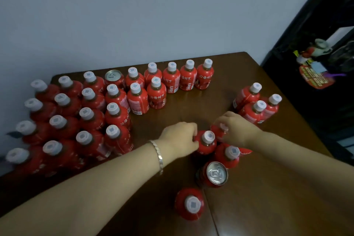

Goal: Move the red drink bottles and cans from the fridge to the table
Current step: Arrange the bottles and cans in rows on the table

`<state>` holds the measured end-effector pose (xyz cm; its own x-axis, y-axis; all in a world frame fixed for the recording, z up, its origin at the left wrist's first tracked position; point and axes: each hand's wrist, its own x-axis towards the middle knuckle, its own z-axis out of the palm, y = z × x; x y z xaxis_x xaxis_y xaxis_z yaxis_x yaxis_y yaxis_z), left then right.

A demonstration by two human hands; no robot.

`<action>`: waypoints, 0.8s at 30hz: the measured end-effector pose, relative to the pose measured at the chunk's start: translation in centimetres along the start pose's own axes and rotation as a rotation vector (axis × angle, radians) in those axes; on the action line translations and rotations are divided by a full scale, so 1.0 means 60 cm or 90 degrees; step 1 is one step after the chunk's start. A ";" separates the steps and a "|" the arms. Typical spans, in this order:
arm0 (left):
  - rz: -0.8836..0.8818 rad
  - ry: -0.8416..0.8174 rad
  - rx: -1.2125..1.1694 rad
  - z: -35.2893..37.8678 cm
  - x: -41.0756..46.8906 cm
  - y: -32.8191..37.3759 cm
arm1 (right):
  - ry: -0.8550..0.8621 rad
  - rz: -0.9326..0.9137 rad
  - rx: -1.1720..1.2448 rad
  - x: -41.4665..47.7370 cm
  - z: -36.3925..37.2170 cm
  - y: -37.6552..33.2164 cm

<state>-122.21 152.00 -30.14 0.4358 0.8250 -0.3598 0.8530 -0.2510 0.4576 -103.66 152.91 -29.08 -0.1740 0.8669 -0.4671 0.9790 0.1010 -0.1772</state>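
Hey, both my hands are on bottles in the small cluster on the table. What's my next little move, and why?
Probably let go of both and draw the hands back. The left hand holds the white-capped bottle by its side, and the right hand grips the second bottle from above. Both seem to stand upright on the table near a can, so they look delivered.

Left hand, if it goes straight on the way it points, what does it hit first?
The white-capped bottle right at its fingertips, which the left hand seems to be touching; depth is unclear.
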 end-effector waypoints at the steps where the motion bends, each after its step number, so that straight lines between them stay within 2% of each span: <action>1: 0.009 0.000 -0.006 0.010 -0.005 0.019 | 0.005 0.002 -0.037 -0.012 -0.001 0.007; 3: 0.026 0.003 -0.015 0.026 -0.002 0.035 | 0.016 0.009 -0.078 -0.014 0.002 0.017; 7: 0.027 0.016 0.038 0.049 0.019 0.060 | 0.002 -0.019 -0.029 -0.001 0.007 0.037; 10: 0.003 0.033 0.051 0.057 0.023 0.073 | 0.033 -0.023 -0.035 0.014 0.020 0.040; 12: -0.024 0.037 0.032 0.064 0.017 0.075 | 0.041 -0.016 -0.035 0.018 0.023 0.040; 18: -0.100 0.069 -0.059 0.053 -0.016 0.015 | -0.025 -0.022 -0.059 0.028 0.009 -0.012; 24: -0.198 0.135 0.002 -0.008 -0.018 -0.099 | -0.005 -0.023 0.140 0.081 0.015 -0.114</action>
<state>-127.89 152.87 -32.08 0.0878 0.9483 -0.3050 0.9364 0.0259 0.3500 -111.28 156.00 -30.96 -0.2095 0.8607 -0.4640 0.9257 0.0218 -0.3777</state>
